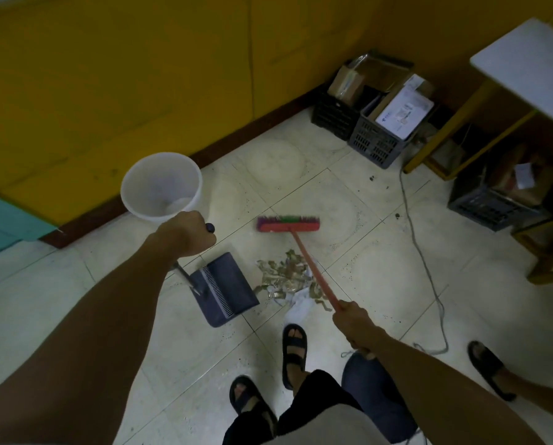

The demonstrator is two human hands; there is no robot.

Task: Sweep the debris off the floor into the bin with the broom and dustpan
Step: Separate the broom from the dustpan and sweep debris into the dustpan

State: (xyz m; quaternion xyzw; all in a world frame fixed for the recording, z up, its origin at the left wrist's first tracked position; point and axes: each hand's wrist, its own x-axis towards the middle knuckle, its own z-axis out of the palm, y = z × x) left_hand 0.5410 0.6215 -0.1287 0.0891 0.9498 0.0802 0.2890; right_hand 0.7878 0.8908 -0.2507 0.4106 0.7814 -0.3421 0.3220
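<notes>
barely started as far as i can tell: the tiled floor (381, 268) has the whole pile on it and nothing has gone into anything yet. the storage crates (376, 141), well beyond the right hand by the wall, are stuffed with cardboard boxes and packets, not part of the job. the white bin (159, 184) sits just past the left hand and looks empty, maybe a pale scrap at the bottom, can't tell. the dark dustpan (233, 284) is on the floor just below the left hand (188, 232), which is curled tight round the top of its long handle; the tray is bare, mouth facing the pile. the right hand (353, 319) is wrapped round the red stick of the broom (288, 223), with the head out past the pile on the far side from that hand. the debris (284, 277), brownish shreds and white paper, lies between the two hands, touching the pan's lip or near enough. left to do, i'd say: sweep in, lift, tip into the bin.
</notes>
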